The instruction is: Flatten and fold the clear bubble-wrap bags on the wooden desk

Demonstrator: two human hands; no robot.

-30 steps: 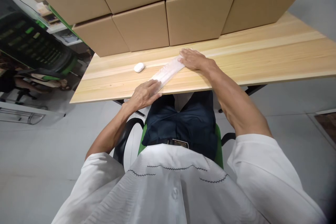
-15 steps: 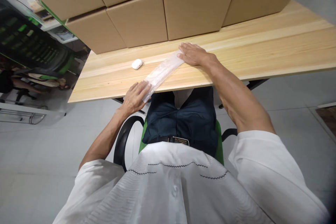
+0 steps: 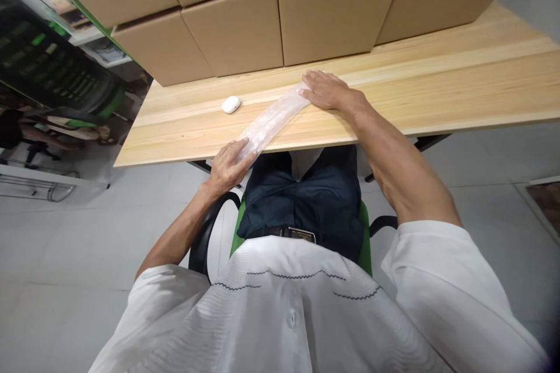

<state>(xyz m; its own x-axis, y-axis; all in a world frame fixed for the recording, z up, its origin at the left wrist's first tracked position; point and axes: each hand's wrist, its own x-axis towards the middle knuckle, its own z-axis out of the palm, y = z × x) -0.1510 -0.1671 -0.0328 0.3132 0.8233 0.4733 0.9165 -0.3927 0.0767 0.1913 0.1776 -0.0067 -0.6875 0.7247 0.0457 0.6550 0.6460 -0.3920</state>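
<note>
A long, narrow translucent plastic bag lies slantwise on the light wooden table, from the middle down to the near edge. My right hand rests flat on its far end, fingers stretched out. My left hand is at the table's near edge, fingers curled around the bag's near end, which hangs just over the edge.
A small white oval object sits on the table left of the bag. Stacked cardboard boxes line the table's far side. I sit on a green chair. Dark shelving and another chair stand at the far left.
My left hand has slid along the bag from the tabletop to the near edge and closed on its end. The bag now lies longer and flatter. My right hand has stayed put.
</note>
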